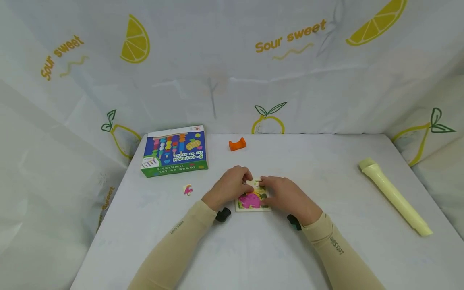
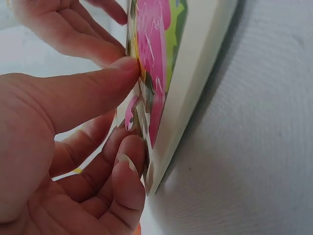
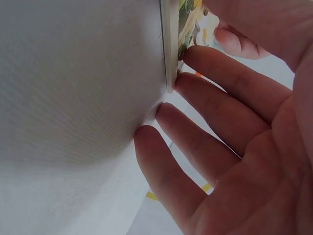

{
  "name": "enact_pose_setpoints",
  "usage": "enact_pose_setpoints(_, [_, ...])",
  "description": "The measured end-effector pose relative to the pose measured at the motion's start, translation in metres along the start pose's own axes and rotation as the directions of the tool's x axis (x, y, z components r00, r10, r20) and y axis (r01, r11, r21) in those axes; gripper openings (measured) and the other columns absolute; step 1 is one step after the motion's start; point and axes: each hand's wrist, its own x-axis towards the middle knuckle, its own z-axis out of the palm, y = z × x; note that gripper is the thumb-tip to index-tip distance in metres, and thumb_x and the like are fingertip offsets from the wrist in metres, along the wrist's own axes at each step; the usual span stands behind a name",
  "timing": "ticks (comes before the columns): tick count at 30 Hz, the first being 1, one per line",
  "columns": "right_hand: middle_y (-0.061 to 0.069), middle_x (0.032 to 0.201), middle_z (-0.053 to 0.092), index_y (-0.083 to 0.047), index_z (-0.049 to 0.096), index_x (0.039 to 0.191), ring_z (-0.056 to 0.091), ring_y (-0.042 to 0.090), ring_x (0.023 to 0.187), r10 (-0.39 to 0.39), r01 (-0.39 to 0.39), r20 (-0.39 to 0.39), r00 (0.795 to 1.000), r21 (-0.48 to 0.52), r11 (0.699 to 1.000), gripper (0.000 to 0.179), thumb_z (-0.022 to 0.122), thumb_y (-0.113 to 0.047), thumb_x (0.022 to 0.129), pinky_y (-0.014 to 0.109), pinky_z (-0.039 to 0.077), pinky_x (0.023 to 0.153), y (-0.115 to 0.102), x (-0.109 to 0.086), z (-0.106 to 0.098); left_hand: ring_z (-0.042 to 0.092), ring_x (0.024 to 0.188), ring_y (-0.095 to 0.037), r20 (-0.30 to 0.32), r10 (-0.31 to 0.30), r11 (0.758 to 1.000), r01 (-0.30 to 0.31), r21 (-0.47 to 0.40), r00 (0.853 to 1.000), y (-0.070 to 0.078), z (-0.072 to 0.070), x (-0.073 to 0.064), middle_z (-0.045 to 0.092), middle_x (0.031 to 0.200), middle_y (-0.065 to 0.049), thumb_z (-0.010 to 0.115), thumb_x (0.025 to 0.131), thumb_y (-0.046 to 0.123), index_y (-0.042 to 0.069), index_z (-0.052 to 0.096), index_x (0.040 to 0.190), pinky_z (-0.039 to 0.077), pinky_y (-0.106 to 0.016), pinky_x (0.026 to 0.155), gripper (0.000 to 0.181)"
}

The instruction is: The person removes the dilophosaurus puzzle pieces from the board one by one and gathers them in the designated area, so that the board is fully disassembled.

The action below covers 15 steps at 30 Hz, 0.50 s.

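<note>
A small jigsaw puzzle (image 1: 250, 207) in a pale wooden tray, with a pink dinosaur picture, lies flat on the table between both hands. My left hand (image 1: 232, 183) is at its upper left; the thumb (image 2: 115, 78) presses on the picture while the other fingers curl at the tray's edge. Beside those fingers a pink piece with an eye (image 2: 130, 113) shows. On the other side my right hand (image 1: 286, 195) has its fingers extended, with fingertips (image 3: 188, 83) touching the tray's side and corner. Another puzzle piece (image 1: 188, 189), pink and white, lies apart to the left.
A bead-set box (image 1: 175, 151) stands at the back left. An orange notched block (image 1: 237, 145) sits behind the puzzle. Over on the right lies a long pale-yellow stick (image 1: 395, 197) with a wider end. A white printed cloth (image 1: 232, 92) hangs along the back.
</note>
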Motion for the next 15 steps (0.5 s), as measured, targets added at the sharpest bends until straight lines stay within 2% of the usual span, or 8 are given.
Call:
enact_pose_setpoints(4, [0.013,0.155,0.063,-0.008,0.064,0.148,0.058,0.038,0.146,0.011,-0.011,0.01,1.0,-0.004,1.0,0.067,0.09,-0.028,0.09,0.057,0.047,0.119,-0.0006,0.0004,-0.0006,0.06,0.099,-0.016,-0.005,0.015,0.999,-0.015,-0.03,1.0,-0.0015,-0.0015,-0.001,0.066,0.107,0.001,0.077,0.103,0.025,0.014,0.072,0.121,0.055,-0.029,0.091,0.022])
enact_pose_setpoints(8, [0.008,0.154,0.064,-0.017,0.059,0.154,0.06,0.033,0.144,0.018,-0.019,0.036,0.999,0.014,1.0,0.072,0.09,-0.026,0.09,0.056,0.049,0.118,-0.0016,-0.0003,-0.0022,0.061,0.098,-0.016,-0.016,0.027,0.998,-0.028,-0.052,0.999,-0.0032,-0.002,-0.0015,0.069,0.106,0.001,0.072,0.106,0.023,0.013,0.075,0.122,0.056,-0.029,0.09,0.02])
enact_pose_setpoints(11, [0.008,0.157,0.062,-0.023,0.064,0.149,0.056,0.034,0.148,-0.007,0.006,0.054,0.999,0.017,1.0,0.064,0.09,-0.024,0.09,0.057,0.049,0.118,-0.0022,-0.0018,-0.004,0.062,0.098,-0.016,-0.02,0.033,0.998,-0.034,-0.054,0.999,-0.0036,-0.0022,-0.0015,0.069,0.106,0.001,0.069,0.107,0.022,0.012,0.076,0.121,0.056,-0.029,0.09,0.018])
enact_pose_setpoints(15, [0.016,0.162,0.056,-0.022,0.076,0.136,0.052,0.04,0.152,-0.067,0.068,0.065,0.996,-0.02,0.997,0.045,0.088,-0.023,0.092,0.059,0.047,0.118,-0.0026,-0.0038,-0.0062,0.062,0.096,-0.017,-0.025,0.045,0.997,-0.047,-0.056,0.999,-0.004,-0.0024,-0.001,0.069,0.104,0.001,0.068,0.108,0.024,0.013,0.077,0.119,0.056,-0.029,0.088,0.018])
